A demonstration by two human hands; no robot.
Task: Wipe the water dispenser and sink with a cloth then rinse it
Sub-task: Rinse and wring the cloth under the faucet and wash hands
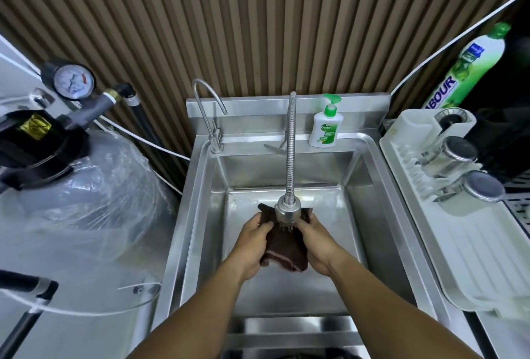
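Here, from the head view: dark brown cloth bunched over the steel sink, directly beneath the spray head of the flexible tap and touching it. Left hand curled tight round the cloth's left edge. Right hand clamped on its right edge, cloth between the two. Soap bottle on the back ledge. White drying rack to the right, beside the sink.

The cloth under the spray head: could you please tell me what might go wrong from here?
The left hand and right hand hold the cloth close under the spray head, so water could splash over the sink rim toward the dish rack. Wringing there might also knock the flexible spout aside.
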